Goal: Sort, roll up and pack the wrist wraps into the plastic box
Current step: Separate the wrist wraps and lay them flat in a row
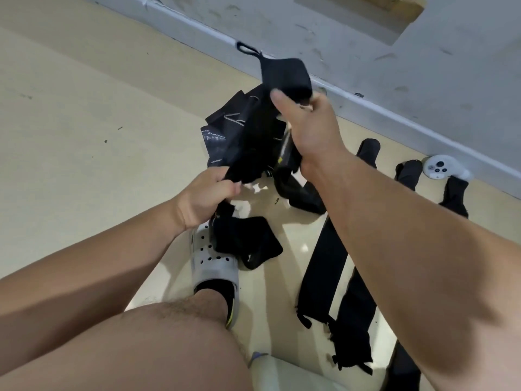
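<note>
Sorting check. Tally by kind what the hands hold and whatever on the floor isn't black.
Wrist wrap, gripped by left hand and right hand: 1
White controller: 1
Grey slipper: 1
Pale object at bottom edge, unclear: 1
Total: 4

Glossy beige floor (70, 131), scuffed grey wall (366, 46), pale baseboard (197, 26)

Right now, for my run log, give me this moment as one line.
step: sorting | left hand: grips wrist wrap low | right hand: grips its top | flat wraps: on floor
</note>
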